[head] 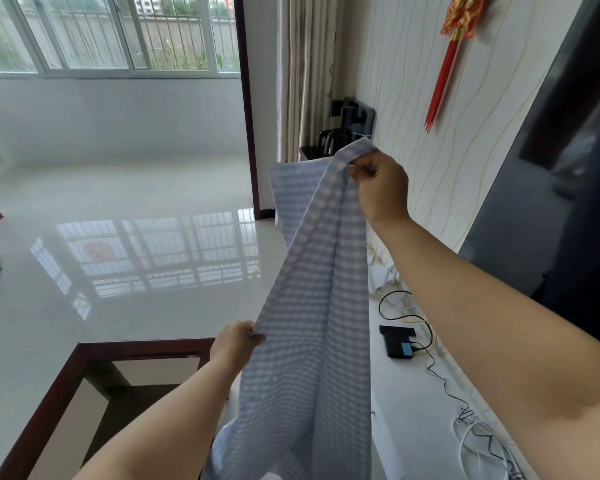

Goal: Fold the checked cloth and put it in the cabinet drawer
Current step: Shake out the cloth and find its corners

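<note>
The checked cloth [312, 323], blue and white, hangs in the air in front of me in long folds. My right hand [383, 188] is raised high and pinches its top corner. Lower down and to the left, my left hand [236, 344] grips the cloth's left edge. The cloth's bottom end droops out of the frame. Below the cloth lies the white cabinet top [409, 403]; no drawer shows.
A glass-topped table with a dark red wooden frame [70, 372] stands at the lower left. A black box [397, 342] and tangled cables [478, 431] lie on the cabinet top. A dark TV screen [548, 188] hangs at the right. A black kettle [333, 140] stands farther back.
</note>
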Available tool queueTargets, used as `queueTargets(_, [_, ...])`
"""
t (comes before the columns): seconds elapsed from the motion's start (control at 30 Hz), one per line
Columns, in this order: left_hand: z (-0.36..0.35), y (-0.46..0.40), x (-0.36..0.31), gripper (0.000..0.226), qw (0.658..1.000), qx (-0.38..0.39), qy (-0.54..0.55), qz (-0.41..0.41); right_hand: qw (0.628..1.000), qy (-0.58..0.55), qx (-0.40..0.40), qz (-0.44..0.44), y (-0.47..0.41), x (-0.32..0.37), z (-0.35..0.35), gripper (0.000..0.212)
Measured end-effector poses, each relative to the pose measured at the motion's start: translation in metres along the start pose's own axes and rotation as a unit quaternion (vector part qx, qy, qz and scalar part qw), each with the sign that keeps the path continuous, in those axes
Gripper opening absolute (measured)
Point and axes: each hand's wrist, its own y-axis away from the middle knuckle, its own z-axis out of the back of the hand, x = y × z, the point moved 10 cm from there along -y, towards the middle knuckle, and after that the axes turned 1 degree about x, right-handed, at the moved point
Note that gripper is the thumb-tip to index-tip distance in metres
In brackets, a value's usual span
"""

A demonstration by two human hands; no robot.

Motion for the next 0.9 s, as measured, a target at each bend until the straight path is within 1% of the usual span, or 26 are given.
queueTargets(0.07, [-0.005, 0.004, 0.011, 0.017, 1.0, 0.01, -0.008, 0.01, 1.0, -0.01, -0.005, -0.02, 0.004, -0.01, 0.003, 0.009])
queueTargets(0.13, [-0.011, 0.004, 0.018, 0.012, 1.0, 0.023, -0.006, 0.0, 0.999, -0.019, -0.016, -0.033, 0.007, -0.016, 0.008, 0.011])
queueTargets(0.2, [-0.013, 0.006, 0.021, 0.02, 1.0, 0.026, 0.016, -0.007, 0.999, -0.02, -0.026, -0.037, 0.006, -0.019, 0.013, 0.011])
queueTargets(0.27, [-0.007, 0.009, 0.022, 0.028, 0.999, 0.003, 0.032, 0.001, 0.998, -0.024, -0.053, -0.037, 0.003, -0.02, 0.021, 0.009])
queueTargets(0.33, [0.002, 0.013, 0.024, 0.027, 0.998, -0.036, 0.045, 0.013, 0.996, -0.032, -0.083, -0.029, -0.002, -0.016, 0.031, 0.01])
queueTargets(0.37, [0.001, 0.015, 0.025, 0.023, 0.998, -0.033, 0.048, 0.012, 0.995, -0.036, -0.091, -0.023, -0.004, -0.014, 0.035, 0.01])
queueTargets(0.43, [-0.009, 0.015, 0.026, 0.014, 0.999, 0.013, 0.033, 0.008, 0.995, -0.042, -0.091, -0.01, -0.008, -0.008, 0.036, 0.01])
queueTargets(0.47, [-0.015, 0.014, 0.029, 0.005, 0.999, 0.034, 0.023, 0.018, 0.995, -0.041, -0.086, -0.003, -0.009, -0.006, 0.034, 0.01])
queueTargets(0.53, [-0.02, 0.012, 0.039, 0.02, 0.997, 0.044, 0.033, 0.053, 0.996, -0.039, -0.082, 0.0, -0.008, -0.006, 0.03, 0.009])
queueTargets(0.57, [-0.021, 0.011, 0.044, 0.024, 0.995, 0.044, 0.061, 0.066, 0.996, -0.04, -0.082, -0.005, -0.008, -0.009, 0.029, 0.008])
queueTargets(0.63, [-0.019, 0.012, 0.053, 0.024, 0.991, 0.03, 0.1, 0.081, 0.995, -0.04, -0.088, -0.018, -0.008, -0.015, 0.032, 0.008])
queueTargets(0.7, [-0.011, 0.016, 0.06, 0.021, 0.994, 0.008, 0.085, 0.073, 0.994, -0.038, -0.097, -0.032, -0.01, -0.022, 0.039, 0.007])
queueTargets(0.73, [-0.011, 0.017, 0.061, 0.017, 0.996, 0.014, 0.061, 0.062, 0.994, -0.036, -0.099, -0.037, -0.012, -0.026, 0.042, 0.008])
queueTargets(0.77, [-0.017, 0.019, 0.06, 0.013, 0.998, 0.039, 0.017, 0.051, 0.994, -0.034, -0.101, -0.039, -0.013, -0.028, 0.045, 0.008])
queueTargets(0.8, [-0.03, 0.022, 0.061, 0.013, 0.994, 0.082, -0.046, 0.047, 0.994, -0.03, -0.101, -0.038, -0.013, -0.029, 0.046, 0.009])
queueTargets(0.83, [-0.047, 0.027, 0.066, 0.014, 0.981, 0.142, -0.119, 0.059, 0.994, -0.028, -0.1, -0.036, -0.014, -0.03, 0.046, 0.009])
queueTargets(0.87, [-0.064, 0.035, 0.071, 0.014, 0.96, 0.202, -0.181, 0.07, 0.994, -0.026, -0.1, -0.032, -0.014, -0.03, 0.045, 0.009])
queueTargets(0.9, [-0.075, 0.043, 0.073, 0.016, 0.943, 0.243, -0.21, 0.082, 0.994, -0.024, -0.1, -0.029, -0.014, -0.031, 0.045, 0.01])
